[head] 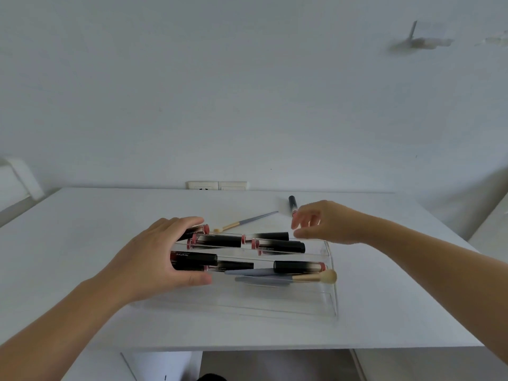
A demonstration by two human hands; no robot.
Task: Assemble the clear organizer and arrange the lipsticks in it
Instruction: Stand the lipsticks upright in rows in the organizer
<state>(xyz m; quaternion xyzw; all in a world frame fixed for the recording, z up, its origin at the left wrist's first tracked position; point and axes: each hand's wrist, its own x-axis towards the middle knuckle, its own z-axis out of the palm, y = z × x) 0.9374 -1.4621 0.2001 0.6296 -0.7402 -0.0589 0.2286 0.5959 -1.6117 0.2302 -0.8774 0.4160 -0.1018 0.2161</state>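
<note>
- Organizer (328,298) mid-table, tiers already loaded with lipsticks (220,241); one more lipstick (293,204) out behind it, near a brush (247,221)
- Left hand (159,257) wrapped round the organizer's left end, thumb in front; right hand (324,224) loose-fingered, holding nothing, above the back rim
- Could nudge the clear wall and roll tubes off the tiers; slick plastic, round tubes, so easy to scatter

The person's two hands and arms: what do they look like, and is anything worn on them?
Both arms are bare up to the frame edge: no sleeves show. The left hand and the right hand wear no gloves, and no rings, watch or bracelet can be seen. Fingernails look short and unpainted.
</note>
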